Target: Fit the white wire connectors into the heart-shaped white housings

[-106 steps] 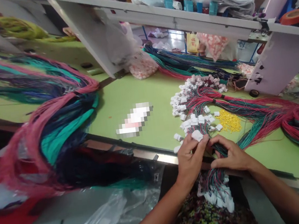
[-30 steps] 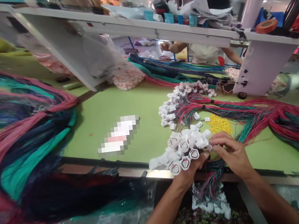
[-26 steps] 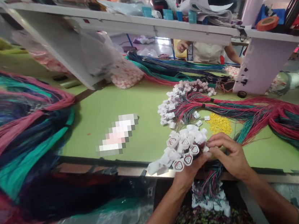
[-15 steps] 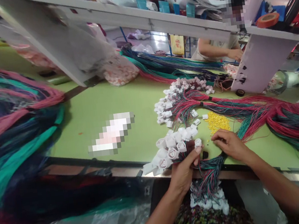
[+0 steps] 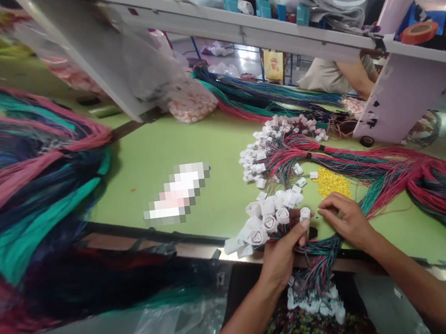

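Note:
My left hand (image 5: 280,255) grips a thick bunch of white plastic wire connectors (image 5: 268,221) at the table's near edge. Their red, green and dark wires (image 5: 320,269) run down past my wrist to more connectors hanging below the edge. My right hand (image 5: 347,222) sits just right of the bunch, fingers curved and apart, nearest a single connector (image 5: 304,213). It holds nothing that I can see. Beyond the hands, a fan of white connectors (image 5: 264,156) lies on the green table (image 5: 139,182), beside a small heap of yellow pieces (image 5: 333,183).
Big red, teal and navy wire hanks (image 5: 423,180) lie right, with another (image 5: 34,185) left. A pixelated white patch (image 5: 177,194) hides something on the table. A shelf (image 5: 254,27) with supports spans overhead, a bag of pink pieces (image 5: 191,106) beneath it. A co-worker's arm (image 5: 358,77) shows beyond.
My left hand now holds a larger connector bunch, turned since the earliest frame. My right hand has moved off it to the right. The co-worker beyond has shifted and bent lower.

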